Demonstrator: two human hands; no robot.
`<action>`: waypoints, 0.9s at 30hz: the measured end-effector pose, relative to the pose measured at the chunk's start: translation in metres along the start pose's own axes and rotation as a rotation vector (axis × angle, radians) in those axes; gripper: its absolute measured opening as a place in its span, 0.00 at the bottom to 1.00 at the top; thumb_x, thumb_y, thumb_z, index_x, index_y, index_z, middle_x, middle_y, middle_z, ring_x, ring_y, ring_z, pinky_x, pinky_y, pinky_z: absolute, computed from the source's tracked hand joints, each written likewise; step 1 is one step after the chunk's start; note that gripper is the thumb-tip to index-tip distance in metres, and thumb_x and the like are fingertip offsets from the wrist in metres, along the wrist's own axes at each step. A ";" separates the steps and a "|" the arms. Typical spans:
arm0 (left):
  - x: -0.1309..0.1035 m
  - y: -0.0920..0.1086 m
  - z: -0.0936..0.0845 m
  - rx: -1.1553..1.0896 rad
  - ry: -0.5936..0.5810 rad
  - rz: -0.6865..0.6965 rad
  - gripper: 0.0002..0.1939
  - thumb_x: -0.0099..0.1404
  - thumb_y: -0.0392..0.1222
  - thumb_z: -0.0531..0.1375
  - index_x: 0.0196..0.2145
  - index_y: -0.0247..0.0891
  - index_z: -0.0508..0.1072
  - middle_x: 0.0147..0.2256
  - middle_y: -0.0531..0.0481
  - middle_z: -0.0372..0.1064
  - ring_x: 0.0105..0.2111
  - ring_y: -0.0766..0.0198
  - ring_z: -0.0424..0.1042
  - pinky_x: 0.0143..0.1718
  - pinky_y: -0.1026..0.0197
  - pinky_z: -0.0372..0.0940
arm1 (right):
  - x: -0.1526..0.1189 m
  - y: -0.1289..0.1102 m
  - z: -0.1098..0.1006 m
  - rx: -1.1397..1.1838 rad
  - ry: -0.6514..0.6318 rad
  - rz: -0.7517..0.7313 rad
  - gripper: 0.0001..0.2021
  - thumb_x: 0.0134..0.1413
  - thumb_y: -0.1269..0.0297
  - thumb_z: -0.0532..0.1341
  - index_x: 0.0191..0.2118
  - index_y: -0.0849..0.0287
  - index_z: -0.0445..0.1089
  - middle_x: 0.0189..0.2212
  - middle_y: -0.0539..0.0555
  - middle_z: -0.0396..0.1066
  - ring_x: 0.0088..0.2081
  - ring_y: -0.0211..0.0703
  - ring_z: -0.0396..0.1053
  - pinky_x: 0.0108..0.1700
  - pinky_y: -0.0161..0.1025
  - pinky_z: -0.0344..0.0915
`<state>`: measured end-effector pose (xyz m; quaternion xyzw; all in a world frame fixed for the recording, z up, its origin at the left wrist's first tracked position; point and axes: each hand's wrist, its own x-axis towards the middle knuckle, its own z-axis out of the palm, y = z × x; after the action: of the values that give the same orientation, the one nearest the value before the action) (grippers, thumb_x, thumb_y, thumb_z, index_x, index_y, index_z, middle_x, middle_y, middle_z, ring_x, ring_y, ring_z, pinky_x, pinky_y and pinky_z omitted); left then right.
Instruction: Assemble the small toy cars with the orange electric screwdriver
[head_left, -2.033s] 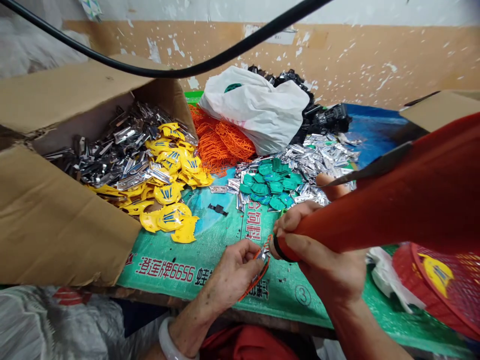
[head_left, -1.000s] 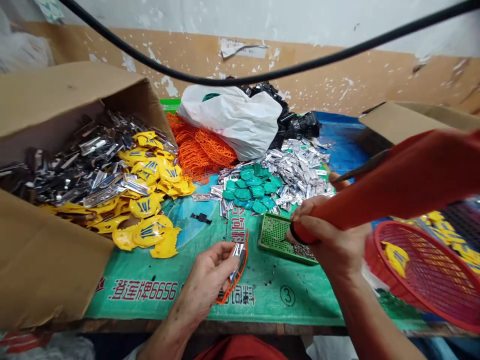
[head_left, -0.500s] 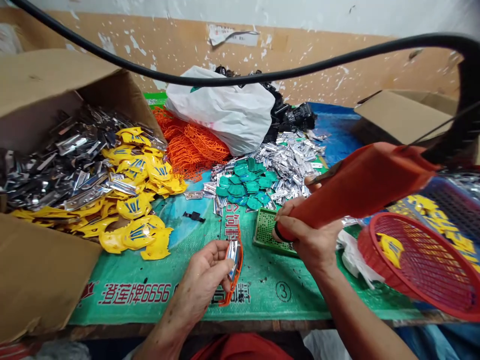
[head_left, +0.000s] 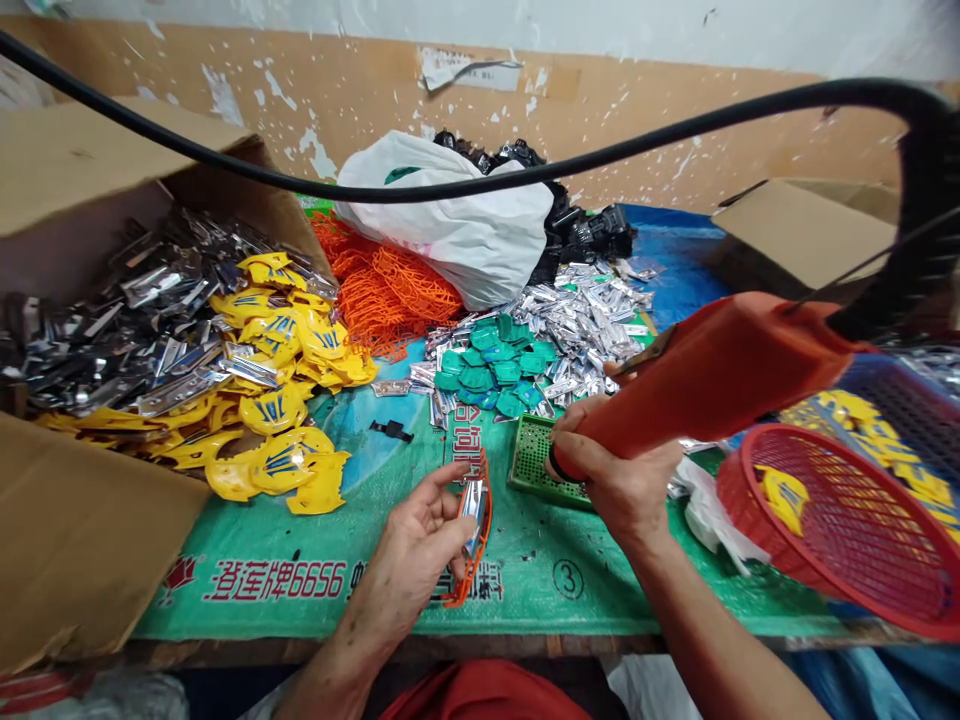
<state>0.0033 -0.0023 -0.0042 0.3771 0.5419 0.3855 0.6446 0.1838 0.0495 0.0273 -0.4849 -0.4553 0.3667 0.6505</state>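
My left hand (head_left: 420, 545) is closed on an orange plastic frame (head_left: 486, 530) with a shiny silver plastic part (head_left: 474, 510) lying against it. Its thumb presses on the silver part, while the index finger is stretched out above. In my right hand (head_left: 619, 475) is a red electric screwdriver (head_left: 690, 385), held slanted, its cable end up to the right. The tool's lower end is over a green perforated basket (head_left: 529, 465); its tip is hidden by hand and basket. Green plastic parts (head_left: 499, 365) and a heap of silver parts (head_left: 592, 310) lie beyond.
A cardboard box (head_left: 90, 520) with dark chrome and yellow parts (head_left: 281, 460) fills the left. Orange frames (head_left: 397, 290) and a white bag (head_left: 457, 220) lie behind. To the right stands a red basket (head_left: 847, 570). A black cable (head_left: 450, 188) crosses overhead.
My left index finger has lifted away from the silver part and straightened. The view has shifted slightly, and the cable hangs a little lower. The right hand still holds the screwdriver over the green basket.
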 end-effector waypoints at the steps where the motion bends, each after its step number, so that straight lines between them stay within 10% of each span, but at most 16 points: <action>1: 0.000 -0.001 0.000 0.003 -0.004 0.001 0.26 0.54 0.40 0.60 0.52 0.37 0.66 0.24 0.62 0.61 0.15 0.75 0.62 0.18 0.68 0.58 | -0.001 0.000 0.000 -0.006 0.003 0.005 0.08 0.34 0.72 0.70 0.20 0.56 0.69 0.21 0.47 0.69 0.21 0.39 0.65 0.21 0.37 0.63; 15: 0.004 0.004 0.000 0.020 -0.167 0.007 0.22 0.55 0.45 0.62 0.47 0.36 0.73 0.25 0.58 0.63 0.18 0.73 0.64 0.22 0.67 0.61 | 0.007 -0.019 -0.002 0.127 0.032 -0.043 0.05 0.35 0.73 0.68 0.22 0.58 0.72 0.21 0.47 0.68 0.22 0.39 0.68 0.23 0.37 0.68; 27: 0.003 -0.004 -0.003 0.009 -0.206 0.001 0.22 0.64 0.48 0.55 0.53 0.38 0.71 0.22 0.55 0.64 0.20 0.69 0.61 0.23 0.66 0.59 | -0.031 -0.056 0.025 0.417 -0.319 0.098 0.22 0.42 0.67 0.70 0.45 0.40 0.68 0.27 0.46 0.68 0.27 0.42 0.69 0.26 0.40 0.69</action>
<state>0.0007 -0.0008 -0.0099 0.4179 0.4744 0.3425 0.6950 0.1519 0.0142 0.0767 -0.2981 -0.4427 0.5553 0.6378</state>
